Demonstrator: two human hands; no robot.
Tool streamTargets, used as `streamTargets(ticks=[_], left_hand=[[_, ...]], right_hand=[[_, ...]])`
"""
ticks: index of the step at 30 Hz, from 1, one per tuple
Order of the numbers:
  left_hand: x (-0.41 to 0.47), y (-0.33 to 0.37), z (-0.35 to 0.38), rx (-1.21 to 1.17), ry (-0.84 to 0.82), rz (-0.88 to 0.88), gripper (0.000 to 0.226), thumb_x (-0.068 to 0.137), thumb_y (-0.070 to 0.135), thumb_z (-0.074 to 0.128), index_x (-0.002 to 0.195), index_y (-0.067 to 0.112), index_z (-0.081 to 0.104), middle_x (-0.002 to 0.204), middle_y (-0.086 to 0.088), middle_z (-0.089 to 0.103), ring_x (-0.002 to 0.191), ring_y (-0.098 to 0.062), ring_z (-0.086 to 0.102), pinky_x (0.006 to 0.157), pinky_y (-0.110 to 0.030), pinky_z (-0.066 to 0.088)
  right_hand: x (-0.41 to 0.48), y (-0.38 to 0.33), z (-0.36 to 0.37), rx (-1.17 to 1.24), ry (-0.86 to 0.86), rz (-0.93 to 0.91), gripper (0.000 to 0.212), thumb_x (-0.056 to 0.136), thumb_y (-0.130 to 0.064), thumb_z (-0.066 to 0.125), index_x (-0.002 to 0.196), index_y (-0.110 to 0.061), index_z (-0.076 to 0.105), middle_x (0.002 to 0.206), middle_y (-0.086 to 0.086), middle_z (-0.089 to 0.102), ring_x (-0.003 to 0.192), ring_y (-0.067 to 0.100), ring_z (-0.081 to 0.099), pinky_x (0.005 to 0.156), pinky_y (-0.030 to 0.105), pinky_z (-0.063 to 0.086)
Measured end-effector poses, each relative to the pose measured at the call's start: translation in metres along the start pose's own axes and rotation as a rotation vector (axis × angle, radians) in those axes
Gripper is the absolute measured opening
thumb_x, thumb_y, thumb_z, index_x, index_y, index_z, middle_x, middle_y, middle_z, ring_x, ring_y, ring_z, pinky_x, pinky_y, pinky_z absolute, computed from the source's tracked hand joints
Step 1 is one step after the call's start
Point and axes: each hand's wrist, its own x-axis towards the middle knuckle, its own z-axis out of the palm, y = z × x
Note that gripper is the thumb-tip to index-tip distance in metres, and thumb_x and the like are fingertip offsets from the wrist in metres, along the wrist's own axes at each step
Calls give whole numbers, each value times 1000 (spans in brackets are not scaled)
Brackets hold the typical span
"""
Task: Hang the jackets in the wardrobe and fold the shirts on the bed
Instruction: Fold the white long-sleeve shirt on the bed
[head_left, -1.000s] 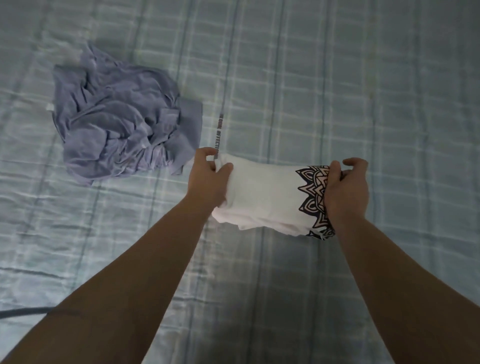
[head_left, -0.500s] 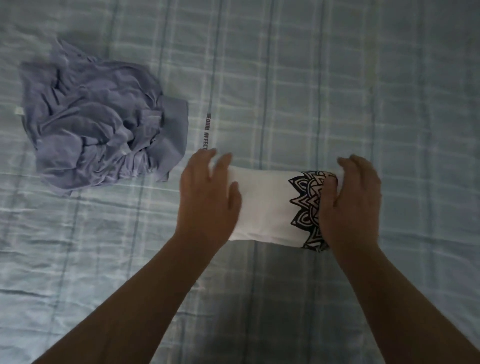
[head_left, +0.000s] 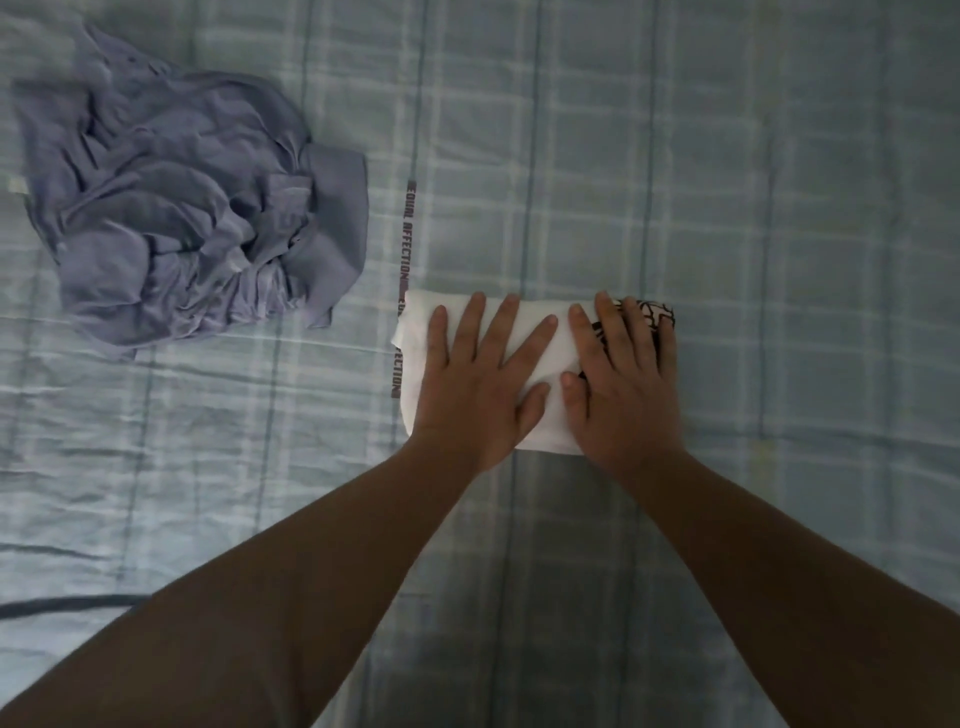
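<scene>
Shirt (head_left: 415, 353), folded, lies on bed (head_left: 727, 208) under left hand (head_left: 475, 395) and right hand (head_left: 623, 395), grips spread flat

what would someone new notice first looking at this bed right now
Most striking are the left hand and right hand pressed flat, side by side, on a folded white shirt at the centre of the checked bedsheet. Next comes the crumpled lavender shirt heaped at the upper left, apart from the white one.
</scene>
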Motion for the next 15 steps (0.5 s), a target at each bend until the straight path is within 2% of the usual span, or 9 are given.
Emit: streamTargets(ticks=[4, 6, 8, 10, 12, 13, 15], left_hand=[[3, 2, -13, 22, -113, -27, 66, 99, 58, 24, 158, 31, 15, 165, -11, 19, 151, -37, 12, 119, -61, 4], [0, 4, -22, -12, -108, -26, 65, 101, 56, 22, 159, 28, 15, 166, -11, 16, 152, -36, 10, 120, -60, 5], [-3, 1, -31, -116, -33, -13, 65, 102, 51, 26, 158, 21, 19, 165, -12, 18, 153, -34, 10, 121, -57, 8], [-10, -9, -39, -254, 121, 8, 63, 102, 43, 35, 156, 11, 25, 162, -14, 25, 152, -33, 13, 122, -53, 12], [-18, -26, -43, -378, 298, -53, 62, 100, 37, 44, 152, 7, 31, 159, -15, 31, 151, -33, 18, 124, -45, 13], [-22, -33, -44, -452, 348, -160, 62, 98, 36, 49, 151, 7, 33, 157, -15, 33, 150, -33, 21, 124, -39, 14], [-24, -42, -43, -639, 328, -490, 69, 94, 40, 58, 150, 8, 33, 155, -15, 33, 145, -31, 28, 121, -35, 21]], right_hand=[[3, -1, -11, 40, -16, -3, 62, 98, -42, 36, 154, -18, 31, 161, 11, 27, 149, 34, 20, 120, 59, 11], [3, -2, -21, 80, -20, -2, 61, 98, -42, 35, 154, -17, 33, 161, 11, 28, 149, 33, 21, 120, 58, 11], [1, 1, -29, 221, 21, -14, 59, 97, -39, 36, 152, -16, 37, 161, 10, 29, 150, 31, 21, 121, 55, 13], [-5, 7, -37, 529, 140, 34, 52, 96, -31, 44, 146, -16, 45, 159, 7, 33, 149, 27, 24, 123, 46, 16], [-14, 13, -40, 763, 331, 195, 45, 95, -24, 52, 139, -17, 51, 154, 5, 41, 146, 21, 31, 121, 38, 22], [-18, 14, -39, 843, 390, 320, 45, 94, -24, 54, 138, -18, 51, 152, 2, 43, 144, 17, 34, 120, 38, 25], [-21, 9, -41, 1022, 342, 619, 54, 94, -33, 58, 145, -22, 42, 151, -3, 41, 140, 11, 39, 118, 39, 32]])
